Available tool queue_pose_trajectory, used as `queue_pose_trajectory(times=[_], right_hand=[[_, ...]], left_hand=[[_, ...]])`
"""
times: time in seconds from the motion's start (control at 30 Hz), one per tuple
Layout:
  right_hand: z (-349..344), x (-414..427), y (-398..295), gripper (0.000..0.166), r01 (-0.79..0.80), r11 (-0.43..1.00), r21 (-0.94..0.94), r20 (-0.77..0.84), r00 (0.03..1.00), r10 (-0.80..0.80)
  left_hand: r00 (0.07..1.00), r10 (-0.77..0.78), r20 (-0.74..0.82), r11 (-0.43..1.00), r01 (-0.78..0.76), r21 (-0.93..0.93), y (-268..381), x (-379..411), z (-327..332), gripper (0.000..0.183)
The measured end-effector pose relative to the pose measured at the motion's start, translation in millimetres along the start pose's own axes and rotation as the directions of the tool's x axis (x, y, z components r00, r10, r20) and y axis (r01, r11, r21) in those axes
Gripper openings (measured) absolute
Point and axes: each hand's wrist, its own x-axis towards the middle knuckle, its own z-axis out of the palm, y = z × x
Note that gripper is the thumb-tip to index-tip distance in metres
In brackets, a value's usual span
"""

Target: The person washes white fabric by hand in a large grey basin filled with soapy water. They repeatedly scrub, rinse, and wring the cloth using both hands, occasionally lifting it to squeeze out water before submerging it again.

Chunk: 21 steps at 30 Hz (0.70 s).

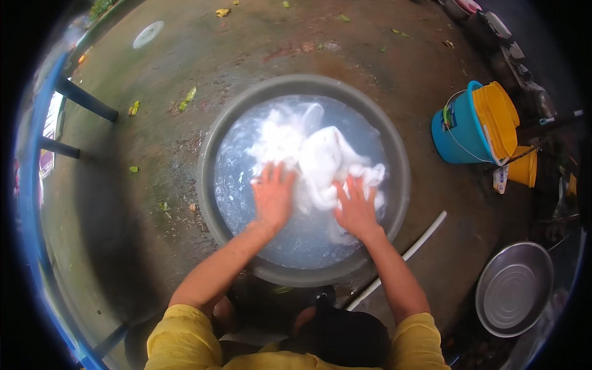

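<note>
A round grey basin (303, 276) stands before me, holding cloudy, bubbly water (236, 194). White wet cloth (326, 152) lies bunched in the water, partly above the surface. My left hand (273, 194) rests palm down at the near left edge of the cloth, fingers spread. On the right side of the cloth, my right hand (357, 206) presses down with its fingers apart. Neither hand has its fingers closed around the fabric, as far as I can see. Where the cloth goes under the water, its shape is hard to make out.
A blue bucket (458, 134) with a yellow container (497, 115) in its mouth stands to the right. A white pipe (423, 236) lies near the basin. A metal bowl (511, 291) sits at lower right. Blue table legs (88, 99) are at left, and an oval lid (148, 34) lies beyond.
</note>
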Motion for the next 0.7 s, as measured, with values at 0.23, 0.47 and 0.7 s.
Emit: queue_pose_trajectory(times=[0.23, 0.47, 0.7], right_hand=[[-17, 58, -11, 0.038, -0.085, 0.991, -0.1, 0.361, 0.925, 0.116], [-24, 57, -80, 0.043, -0.498, -0.501, 0.708, 0.598, 0.8, 0.049], [78, 61, -84, 0.049, -0.261, -0.57, 0.779, 0.295, 0.955, -0.034]], left_hand=[[0.978, -0.066, -0.196, 0.964, 0.012, -0.264, -63, 36, 1, 0.061], [0.917, -0.4, -0.012, 0.432, 0.177, -0.884, -16, 22, 15, 0.024], [0.92, 0.184, -0.345, 0.939, -0.269, -0.217, 20, -4, 9, 0.035]])
